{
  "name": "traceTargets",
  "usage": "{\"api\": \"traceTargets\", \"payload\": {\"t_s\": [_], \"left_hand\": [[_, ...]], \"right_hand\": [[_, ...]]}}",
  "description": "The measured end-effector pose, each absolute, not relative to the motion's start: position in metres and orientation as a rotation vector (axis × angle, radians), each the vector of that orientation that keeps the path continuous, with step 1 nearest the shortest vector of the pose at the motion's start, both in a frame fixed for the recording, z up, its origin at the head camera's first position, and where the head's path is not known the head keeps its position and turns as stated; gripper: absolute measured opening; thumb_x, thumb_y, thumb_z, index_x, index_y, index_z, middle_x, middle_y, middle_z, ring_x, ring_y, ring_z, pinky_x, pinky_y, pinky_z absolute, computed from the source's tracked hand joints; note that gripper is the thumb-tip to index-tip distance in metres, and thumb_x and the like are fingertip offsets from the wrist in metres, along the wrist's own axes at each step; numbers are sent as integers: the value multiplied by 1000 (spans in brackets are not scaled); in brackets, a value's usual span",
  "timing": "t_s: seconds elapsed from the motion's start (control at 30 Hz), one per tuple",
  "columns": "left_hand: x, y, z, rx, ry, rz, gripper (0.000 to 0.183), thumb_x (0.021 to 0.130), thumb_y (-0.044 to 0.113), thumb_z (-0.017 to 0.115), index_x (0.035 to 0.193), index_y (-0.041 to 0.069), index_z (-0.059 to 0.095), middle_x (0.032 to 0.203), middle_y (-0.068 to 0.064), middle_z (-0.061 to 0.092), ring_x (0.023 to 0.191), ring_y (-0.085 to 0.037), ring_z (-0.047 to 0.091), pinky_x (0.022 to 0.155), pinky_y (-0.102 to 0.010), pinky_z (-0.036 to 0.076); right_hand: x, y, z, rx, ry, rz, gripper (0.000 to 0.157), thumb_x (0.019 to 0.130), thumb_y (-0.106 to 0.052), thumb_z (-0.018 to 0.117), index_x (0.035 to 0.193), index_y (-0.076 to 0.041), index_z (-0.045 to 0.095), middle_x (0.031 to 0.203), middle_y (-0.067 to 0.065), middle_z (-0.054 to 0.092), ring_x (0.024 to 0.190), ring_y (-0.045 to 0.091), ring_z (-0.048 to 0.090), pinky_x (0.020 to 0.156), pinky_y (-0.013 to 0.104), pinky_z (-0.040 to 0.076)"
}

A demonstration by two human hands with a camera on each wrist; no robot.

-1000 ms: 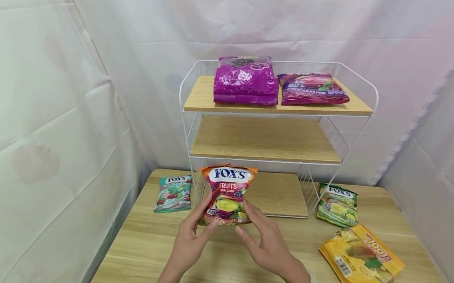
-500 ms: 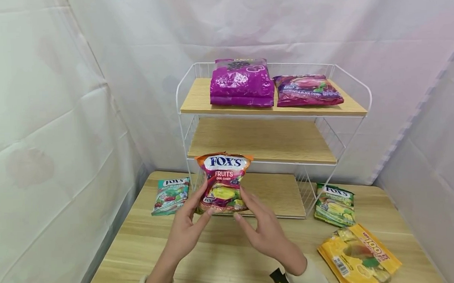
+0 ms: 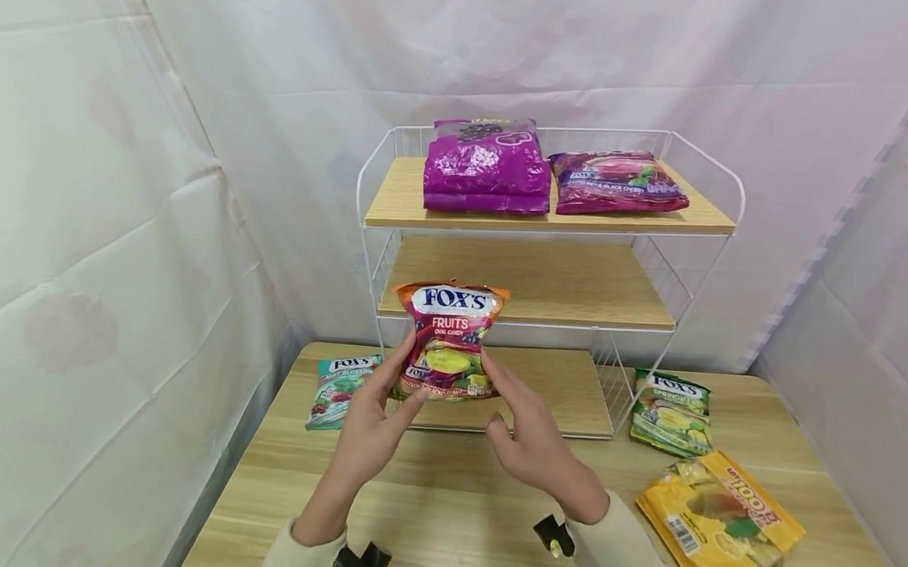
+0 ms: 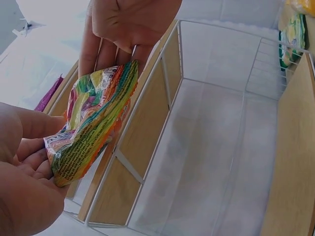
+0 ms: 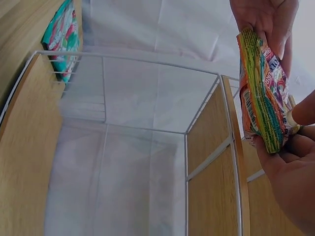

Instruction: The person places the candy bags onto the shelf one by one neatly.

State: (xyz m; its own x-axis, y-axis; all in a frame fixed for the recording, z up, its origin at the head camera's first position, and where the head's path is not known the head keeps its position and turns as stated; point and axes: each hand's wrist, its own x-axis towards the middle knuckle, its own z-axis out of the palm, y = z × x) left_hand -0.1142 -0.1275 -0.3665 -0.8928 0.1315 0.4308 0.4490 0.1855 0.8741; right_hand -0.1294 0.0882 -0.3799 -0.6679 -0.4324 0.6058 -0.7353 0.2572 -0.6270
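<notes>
A Fox's fruits candy bag (image 3: 447, 342), orange at the top and purple below, is held upright in front of the rack's middle and lower shelves. My left hand (image 3: 376, 428) grips its lower left side, thumb at the front bottom corner. On the right side my right hand (image 3: 527, 435) holds the bag with the index finger along the edge; in the head view its thumb is bent below the bag. The candy bag's printed back (image 4: 96, 123) shows in the left wrist view, with both hands around it. In the right wrist view the candy bag (image 5: 263, 93) appears edge-on.
The white wire rack has wooden shelves (image 3: 529, 281). Up top lie a large purple bag (image 3: 487, 165) and a smaller berry candy bag (image 3: 619, 182). On the table are a mint candy bag (image 3: 341, 392) left, green candy bags (image 3: 672, 413) right, and a yellow mango bag (image 3: 721, 512).
Both hands have raised the candy bag from lower-shelf height toward the middle shelf's front edge. My right thumb has bent away from the bag's bottom.
</notes>
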Motion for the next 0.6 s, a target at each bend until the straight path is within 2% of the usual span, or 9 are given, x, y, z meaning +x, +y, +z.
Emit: {"api": "traceTargets", "payload": {"t_s": [0.27,0.43,0.6], "left_hand": [[-122,-128,-355,-575,-2257,-1728,65,94,9,61,150,25,33,152,2,33,130,-19,42,104,-37,39],[-127,-127,-348,-575,-2253,-1725,66,94,9,61,150,25,31,153,3,30,133,-19,39,106,-35,37],[-131,-127,-347,-587,-2239,-1735,65,94,8,61,150,24,31,153,3,29,134,-18,37,107,-33,35]], "right_hand": [[-140,89,-371,1096,-2200,1397,90,68,23,43,151,-3,22,152,11,30,136,27,33,105,40,37],[-146,89,-364,1089,-2219,1361,92,68,23,43,152,-6,20,153,9,28,134,23,36,94,35,44],[-151,87,-361,1079,-2222,1356,93,69,23,43,153,-8,19,152,11,31,129,21,42,92,37,46]]}}
